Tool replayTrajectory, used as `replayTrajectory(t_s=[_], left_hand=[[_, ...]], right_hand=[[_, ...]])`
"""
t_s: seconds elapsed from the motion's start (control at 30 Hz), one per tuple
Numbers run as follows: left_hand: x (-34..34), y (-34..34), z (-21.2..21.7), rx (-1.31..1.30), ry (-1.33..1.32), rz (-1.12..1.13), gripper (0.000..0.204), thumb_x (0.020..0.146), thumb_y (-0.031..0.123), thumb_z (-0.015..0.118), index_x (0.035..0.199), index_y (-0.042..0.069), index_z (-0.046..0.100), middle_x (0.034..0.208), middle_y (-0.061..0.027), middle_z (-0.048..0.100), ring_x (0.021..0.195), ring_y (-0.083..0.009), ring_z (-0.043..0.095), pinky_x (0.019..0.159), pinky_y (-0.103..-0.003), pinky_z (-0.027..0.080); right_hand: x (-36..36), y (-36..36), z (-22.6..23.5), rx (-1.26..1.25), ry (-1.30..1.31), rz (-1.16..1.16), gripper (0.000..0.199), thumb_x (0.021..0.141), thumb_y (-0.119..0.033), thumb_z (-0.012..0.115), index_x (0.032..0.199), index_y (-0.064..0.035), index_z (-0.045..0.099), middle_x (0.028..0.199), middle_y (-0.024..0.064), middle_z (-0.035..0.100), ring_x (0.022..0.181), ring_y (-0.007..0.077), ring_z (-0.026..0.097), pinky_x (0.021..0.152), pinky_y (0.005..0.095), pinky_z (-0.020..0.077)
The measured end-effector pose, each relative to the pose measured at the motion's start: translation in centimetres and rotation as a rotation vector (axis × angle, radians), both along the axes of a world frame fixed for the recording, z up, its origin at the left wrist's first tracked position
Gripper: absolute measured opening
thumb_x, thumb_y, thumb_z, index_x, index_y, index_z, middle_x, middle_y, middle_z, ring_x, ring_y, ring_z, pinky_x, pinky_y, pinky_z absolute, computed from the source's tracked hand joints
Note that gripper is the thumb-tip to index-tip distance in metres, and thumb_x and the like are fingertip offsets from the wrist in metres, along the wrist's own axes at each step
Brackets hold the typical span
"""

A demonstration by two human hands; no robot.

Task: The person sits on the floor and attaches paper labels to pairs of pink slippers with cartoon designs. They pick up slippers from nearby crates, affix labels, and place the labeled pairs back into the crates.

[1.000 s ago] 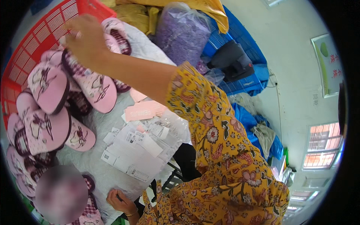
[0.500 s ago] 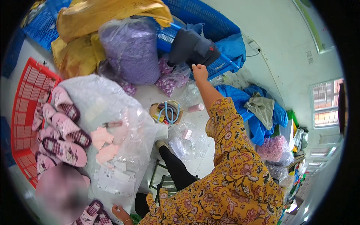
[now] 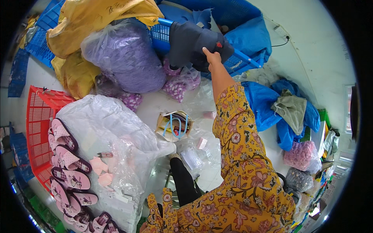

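Note:
My right arm, in a mustard floral sleeve, reaches far out to a blue plastic basket [image 3: 243, 62]. A dark grey cloth [image 3: 190, 42] with a small red patch hangs over the basket's rim. My right hand [image 3: 213, 58] is closed at its right part, thumb on top and the other fingers mostly hidden. Only a sliver of my left hand [image 3: 143, 226] shows at the lower edge, its fingers out of sight. Nearest that side is a table covered in clear plastic [image 3: 132, 136], with pink slippers [image 3: 72, 178] along its left side and pale pink cut pieces [image 3: 99, 166].
A red basket [image 3: 37, 132] stands at the left. Purple stuff fills a clear bag [image 3: 124, 58] beside yellow sacks [image 3: 77, 77]. On the floor are a small bag with blue handles [image 3: 175, 126] and a pink box [image 3: 202, 143]. Blue sacks [image 3: 260, 105] lie at the right.
The view has shifted, so the baskets and slippers sit differently in it. My right hand has moved up over the dark cloth from its lower edge. My left hand has nearly left the picture.

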State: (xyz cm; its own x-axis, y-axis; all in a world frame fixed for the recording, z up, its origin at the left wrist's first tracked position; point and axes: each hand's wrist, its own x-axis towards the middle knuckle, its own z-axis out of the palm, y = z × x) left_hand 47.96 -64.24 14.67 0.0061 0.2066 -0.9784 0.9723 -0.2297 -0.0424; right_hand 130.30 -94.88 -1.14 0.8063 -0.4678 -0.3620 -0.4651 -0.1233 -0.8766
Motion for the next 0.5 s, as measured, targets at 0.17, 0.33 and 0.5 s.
replayTrajectory(t_s=[0.17,0.33,0.5], left_hand=[[4.1,-0.4,0.7,-0.126,-0.015,-0.082,0.036,0.093,0.030,0.051,0.115,0.001,0.055,0.105,-0.0121,0.059,0.094,-0.0225,0.055,0.084,-0.036,0.044],[12.9,0.8,-0.1,-0.321,-0.246,-0.089,0.037,0.096,0.032,0.047,0.115,0.001,0.054,0.106,-0.0102,0.059,0.093,-0.0200,0.055,0.083,-0.034,0.044],[31.4,-2.7,0.3,-0.708,-0.603,0.513,0.051,0.094,0.042,0.050,0.127,0.004,0.046,0.114,-0.0043,0.058,0.102,-0.0188,0.056,0.092,-0.036,0.044]], right_hand=[[0.0,0.6,1.9,-0.048,-0.016,-0.024,0.042,0.078,-0.015,0.069,0.116,-0.0010,0.059,0.109,0.0134,0.063,0.098,0.0241,0.060,0.084,0.0329,0.0458],[-7.6,2.8,7.3,0.284,-0.481,0.121,0.027,0.083,-0.006,0.060,0.109,0.0002,0.060,0.101,0.0073,0.063,0.088,0.0154,0.057,0.081,0.0295,0.0447],[-20.1,4.1,20.6,0.327,-0.584,0.234,0.037,0.085,-0.003,0.056,0.122,0.0026,0.054,0.121,0.0125,0.058,0.114,0.0207,0.053,0.101,0.0311,0.0360]])
